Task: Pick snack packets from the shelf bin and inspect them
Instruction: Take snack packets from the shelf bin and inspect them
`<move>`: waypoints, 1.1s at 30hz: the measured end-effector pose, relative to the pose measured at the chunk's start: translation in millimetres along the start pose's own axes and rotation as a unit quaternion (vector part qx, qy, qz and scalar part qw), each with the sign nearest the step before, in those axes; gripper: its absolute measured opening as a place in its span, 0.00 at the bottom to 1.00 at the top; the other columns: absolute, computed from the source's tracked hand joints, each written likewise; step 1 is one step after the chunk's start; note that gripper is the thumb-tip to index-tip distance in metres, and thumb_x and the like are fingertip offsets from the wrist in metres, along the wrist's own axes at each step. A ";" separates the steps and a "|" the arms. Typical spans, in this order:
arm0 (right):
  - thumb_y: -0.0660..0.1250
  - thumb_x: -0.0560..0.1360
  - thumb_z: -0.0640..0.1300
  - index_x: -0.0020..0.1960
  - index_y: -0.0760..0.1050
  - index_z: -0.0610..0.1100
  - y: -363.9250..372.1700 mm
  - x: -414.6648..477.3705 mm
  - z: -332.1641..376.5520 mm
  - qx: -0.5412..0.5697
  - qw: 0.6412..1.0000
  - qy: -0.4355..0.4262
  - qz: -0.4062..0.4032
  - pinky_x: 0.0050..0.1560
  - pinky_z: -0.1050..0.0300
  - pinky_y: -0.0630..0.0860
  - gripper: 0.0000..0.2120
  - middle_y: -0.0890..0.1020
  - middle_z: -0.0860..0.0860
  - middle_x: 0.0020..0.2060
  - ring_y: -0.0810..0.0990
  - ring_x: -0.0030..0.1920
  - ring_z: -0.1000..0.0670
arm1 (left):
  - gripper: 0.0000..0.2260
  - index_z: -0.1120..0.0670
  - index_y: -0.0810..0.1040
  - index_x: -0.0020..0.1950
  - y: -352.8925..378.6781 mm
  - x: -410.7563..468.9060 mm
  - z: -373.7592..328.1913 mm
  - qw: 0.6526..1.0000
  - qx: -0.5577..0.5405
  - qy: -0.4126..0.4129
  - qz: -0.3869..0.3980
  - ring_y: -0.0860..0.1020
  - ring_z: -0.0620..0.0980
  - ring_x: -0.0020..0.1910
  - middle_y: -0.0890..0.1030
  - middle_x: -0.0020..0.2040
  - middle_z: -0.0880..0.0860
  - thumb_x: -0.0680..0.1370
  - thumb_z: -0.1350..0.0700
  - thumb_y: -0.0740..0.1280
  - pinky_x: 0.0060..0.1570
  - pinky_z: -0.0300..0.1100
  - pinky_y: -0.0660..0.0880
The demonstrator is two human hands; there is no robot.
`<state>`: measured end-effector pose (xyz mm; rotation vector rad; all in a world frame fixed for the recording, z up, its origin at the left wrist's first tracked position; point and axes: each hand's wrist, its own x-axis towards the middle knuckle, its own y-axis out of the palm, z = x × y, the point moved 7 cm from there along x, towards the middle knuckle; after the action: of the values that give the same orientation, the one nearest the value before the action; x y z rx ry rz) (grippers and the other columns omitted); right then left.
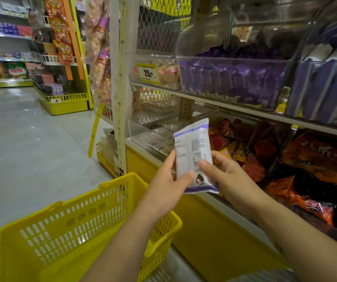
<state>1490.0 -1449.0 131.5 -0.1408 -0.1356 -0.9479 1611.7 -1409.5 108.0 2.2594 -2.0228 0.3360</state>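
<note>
Holds a white plastic snack packet (193, 151) with purple bands at both sealed ends upright between both hands, near the middle of the view, out in front of the shelving and clear of every bin. Grips its lower corner at 7 o'clock with the left hand (167, 186), thumb laid across the front face, the other fingers behind the wrapper and mostly hidden. Pinches the edge at 4 o'clock with the right hand (226, 176), thumb flat on the printed panel, fingers wrapped round the back. Turns the back face to the camera: blocks of print too fine to read, and a small dark-haired cartoon figure just above the bottom band. Tilted slightly, top end toward 1 o'clock. At 1 o'clock from the packet, on the upper shelf: a clear plastic shelf bin (230, 82) packed with upright purple packets (243, 84). At 11 o'clock, clipped to a neighbouring clear bin: a yellow paper price tag (148, 73) printed 25. At 3 o'clock, on the lower level: a heap of crinkled orange and red snack bags (251, 143), just beside the right hand. At 10 o'clock, just behind the packet: a shallow clear plastic tray (143, 131) with a few pale flat packs. At 7 o'clock, under the left forearm: a yellow slotted plastic shopping basket (11, 239). At 9 o'clock, well apart: glossy grey tiled floor (21, 139) and yellow-based aisle shelves (68, 104)
</note>
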 end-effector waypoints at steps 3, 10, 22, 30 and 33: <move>0.62 0.77 0.48 0.68 0.71 0.47 11.9 -0.4 -2.1 -0.008 0.999 -0.005 0.032 0.58 0.49 0.79 0.20 0.82 0.49 0.60 0.81 0.59 0.46 | 0.32 0.41 0.63 0.75 1.5 -0.5 0.8 0.999 0.012 -0.026 0.014 0.79 0.41 0.59 0.80 0.61 0.42 0.71 0.50 0.68 0.61 0.50 0.76; 0.61 0.76 0.48 0.65 0.71 0.53 21.8 -4.2 4.6 -0.040 0.997 -0.029 0.054 0.49 0.60 0.80 0.17 0.83 0.55 0.57 0.83 0.56 0.51 | 0.31 0.33 0.65 0.66 -2.0 2.4 5.2 0.998 0.046 -0.033 0.010 0.81 0.40 0.54 0.82 0.53 0.36 0.66 0.56 0.66 0.56 0.48 0.80; 0.61 0.76 0.51 0.65 0.73 0.51 27.9 -12.8 16.0 -0.138 0.987 -0.052 0.068 0.53 0.37 0.76 0.17 0.82 0.44 0.56 0.79 0.55 0.35 | 0.42 0.31 0.57 0.72 -10.2 -3.2 -1.9 0.992 0.109 -0.050 0.042 0.80 0.40 0.56 0.81 0.57 0.40 0.61 0.48 0.68 0.56 0.48 0.79; 0.64 0.78 0.49 0.71 0.69 0.55 24.8 -9.8 11.2 -0.164 0.983 -0.048 0.061 0.58 0.40 0.77 0.21 0.82 0.50 0.58 0.82 0.56 0.44 | 0.27 0.38 0.72 0.64 -16.9 -0.7 -1.7 0.998 0.046 -0.024 -0.025 0.82 0.48 0.54 0.83 0.56 0.47 0.67 0.56 0.66 0.53 0.51 0.80; 0.64 0.76 0.51 0.70 0.71 0.55 22.8 -9.5 8.6 -0.154 0.985 -0.038 0.062 0.59 0.38 0.76 0.21 0.82 0.48 0.57 0.81 0.58 0.45 | 0.21 0.38 0.75 0.58 -21.0 0.3 0.2 0.999 0.012 -0.027 -0.025 0.84 0.49 0.50 0.85 0.51 0.49 0.77 0.63 0.61 0.43 0.43 0.81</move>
<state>1502.7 -1426.8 136.9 -0.4666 -0.0478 -0.8349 1632.6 -1407.3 109.5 2.3529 -1.9946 0.2993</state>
